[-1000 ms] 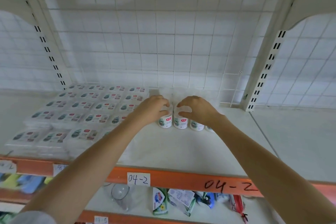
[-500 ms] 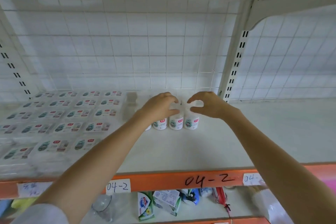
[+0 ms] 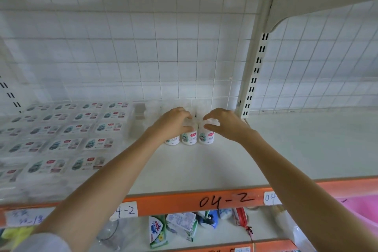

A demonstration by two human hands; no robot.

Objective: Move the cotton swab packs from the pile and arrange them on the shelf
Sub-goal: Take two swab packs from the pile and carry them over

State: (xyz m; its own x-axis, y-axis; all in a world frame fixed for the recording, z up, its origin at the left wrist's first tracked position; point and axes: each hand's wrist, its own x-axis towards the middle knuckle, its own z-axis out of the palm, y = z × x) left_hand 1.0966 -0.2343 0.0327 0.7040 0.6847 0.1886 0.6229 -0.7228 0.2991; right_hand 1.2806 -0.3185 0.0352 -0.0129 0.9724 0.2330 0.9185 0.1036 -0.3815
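Observation:
Three small round cotton swab packs [image 3: 189,138] with white bodies, green and red labels and clear lids stand in a row at the back middle of the white shelf [image 3: 204,168]. More clear-lidded packs behind them are blurred. My left hand [image 3: 173,122] curls over the tops of the left and middle packs. My right hand [image 3: 224,124] curls its thumb and fingers round the lid of the right pack [image 3: 207,138]. Both hands hide the lids.
Rows of flat swab packs [image 3: 65,129] fill the shelf's left half. A slotted white upright [image 3: 254,67] and wire grid back wall stand right behind the packs. An orange front rail [image 3: 173,200] carries "04-2" labels. Mixed goods [image 3: 157,229] lie on the lower shelf.
The view has swung to the right. Both hands stay on the round packs, and my right hand has slid from farther packs onto the rightmost front one.

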